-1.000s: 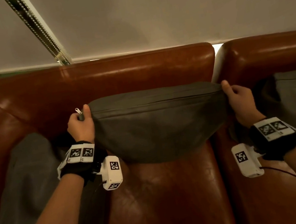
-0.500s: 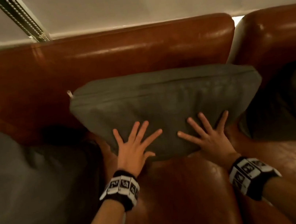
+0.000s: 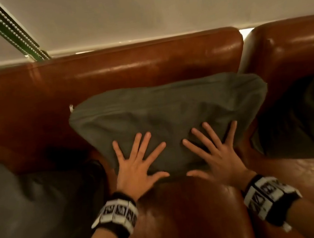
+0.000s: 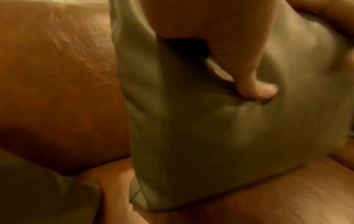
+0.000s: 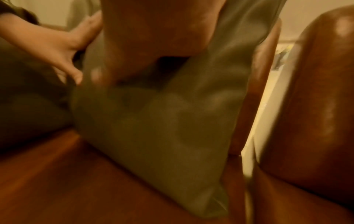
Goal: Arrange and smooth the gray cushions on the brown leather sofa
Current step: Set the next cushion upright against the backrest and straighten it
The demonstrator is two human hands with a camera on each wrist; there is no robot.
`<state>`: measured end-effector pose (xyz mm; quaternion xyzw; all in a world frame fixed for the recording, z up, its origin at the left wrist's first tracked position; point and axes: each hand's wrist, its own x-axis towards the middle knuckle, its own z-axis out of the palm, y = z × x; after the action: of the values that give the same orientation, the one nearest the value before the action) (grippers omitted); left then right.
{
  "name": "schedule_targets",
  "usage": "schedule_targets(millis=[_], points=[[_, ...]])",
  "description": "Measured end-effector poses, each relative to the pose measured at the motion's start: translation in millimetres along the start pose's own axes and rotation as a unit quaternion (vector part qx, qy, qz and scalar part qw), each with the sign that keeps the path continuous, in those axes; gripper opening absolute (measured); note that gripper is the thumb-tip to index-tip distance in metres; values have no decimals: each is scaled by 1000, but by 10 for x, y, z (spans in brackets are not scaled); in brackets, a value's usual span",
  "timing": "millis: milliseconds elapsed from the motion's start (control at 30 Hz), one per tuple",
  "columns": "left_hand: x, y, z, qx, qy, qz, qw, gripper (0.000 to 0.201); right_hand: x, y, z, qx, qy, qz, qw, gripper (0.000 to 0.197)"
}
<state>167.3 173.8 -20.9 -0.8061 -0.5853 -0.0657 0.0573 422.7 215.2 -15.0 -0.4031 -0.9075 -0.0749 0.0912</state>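
L hand [image 3: 134,170], R hand [image 3: 218,157] splayed, pressing cushion [image 3: 168,109]

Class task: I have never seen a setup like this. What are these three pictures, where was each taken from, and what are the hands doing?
No machine here: a person wears three cameras. The head view looks down at both hands; each wrist view looks along one hand, blurred. The left hand and right hand press flat, fingers spread, on the middle gray cushion, which leans against the back of the brown leather sofa. Nothing is gripped. Another gray cushion lies to the left, and a third stands to the right. The black bands with white patterned squares are wrist straps.
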Motion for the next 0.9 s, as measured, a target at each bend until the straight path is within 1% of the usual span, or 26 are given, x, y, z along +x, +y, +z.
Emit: schedule_targets(millis=[67, 100, 133, 167, 200, 267, 300, 367, 400, 467, 500, 533, 567, 633, 667, 700, 733, 767, 800, 833, 867, 900], points=[[-27, 139, -185, -44, 83, -25, 995, 77, 62, -149, -156, 31, 73, 14, 997, 80], [61, 185, -268, -57, 110, -48, 991, 67, 162, -181, -200, 37, 91, 27, 995, 73], [192, 206, -319, -59, 114, -78, 989, 62, 283, -190, -201, 38, 93, 51, 994, 69], [340, 213, -329, -51, 96, -113, 988, 59, 396, -192, -168, 36, 74, 80, 993, 66], [473, 219, -308, -41, 61, -142, 987, 56, 481, -201, -117, 36, 39, 104, 993, 65], [579, 249, -249, -41, -50, -178, 982, 55, 497, -243, -21, 60, -54, 134, 988, 65], [557, 268, -225, -50, -88, -189, 977, 55, 459, -260, -3, 71, -82, 141, 984, 64], [501, 297, -288, -64, -105, -195, 973, 53, 426, -279, -99, 90, -82, 151, 981, 61], [502, 301, -378, -69, -102, -196, 973, 53, 459, -275, -199, 99, -64, 153, 981, 59], [604, 313, -546, -79, -72, -198, 974, 53, 623, -283, -389, 118, -26, 175, 977, 55], [701, 328, -622, -85, -59, -197, 975, 53, 749, -292, -439, 129, -22, 187, 974, 54], [788, 339, -664, -91, -64, -191, 975, 53, 880, -308, -459, 138, -32, 191, 971, 54], [850, 332, -662, -91, -91, -178, 976, 53, 983, -327, -463, 146, -59, 187, 970, 55], [834, 191, -580, -56, -166, -148, 973, 53, 1015, -300, -394, 145, -122, 164, 968, 59], [777, 50, -543, -49, -182, -149, 971, 53, 944, -202, -362, 140, -142, 160, 967, 58], [693, -150, -506, -48, -180, -170, 968, 52, 839, -41, -346, 135, -153, 177, 963, 58], [592, -374, -510, -45, -181, -215, 959, 51, 715, 169, -357, 129, -163, 217, 954, 60], [470, -618, -549, -40, -191, -276, 941, 49, 558, 390, -389, 107, -171, 268, 942, 61], [344, -857, -600, -39, -214, -353, 910, 48, 373, 627, -427, 85, -202, 335, 916, 59], [239, -1060, -705, -42, -250, -434, 865, 48, 216, 842, -515, 61, -251, 412, 874, 55], [132, -1203, -810, -60, -278, -495, 821, 49, 76, 1020, -602, 60, -307, 489, 815, 52], [51, -1275, -901, -86, -269, -520, 806, 50, -23, 1131, -690, 79, -336, 540, 768, 53]])
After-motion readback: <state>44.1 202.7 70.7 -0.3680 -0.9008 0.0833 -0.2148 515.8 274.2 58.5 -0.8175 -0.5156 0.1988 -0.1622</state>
